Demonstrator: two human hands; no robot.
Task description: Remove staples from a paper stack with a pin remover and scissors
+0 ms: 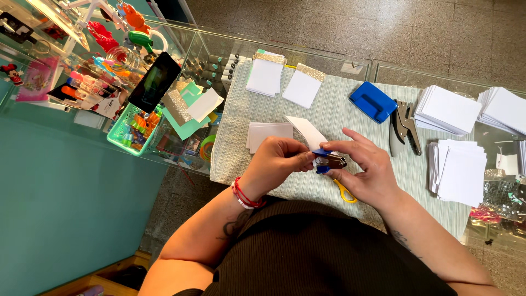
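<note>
1. Left hand (276,159): fingers curled, pinching the lower edge of a white card (307,131) that slants up from the hands.
2. Right hand (366,164): thumb and forefinger closed on a small blue stapler (327,160), clamped at the card's lower corner, above the striped cloth (329,109).
3. Yellow scissors handle (345,192): on the cloth, partly under the right hand.
4. Stack of white cards (266,134): flat, just left of the hands.
5. Further white card stacks (457,170): right side.
6. Blue hole punch (372,101) and metal punch pliers (404,126): beyond the hands, side by side.
7. Two glitter-edged cards (285,79): far edge of the cloth.
8. Black phone (154,82): leaning at far left.
</note>
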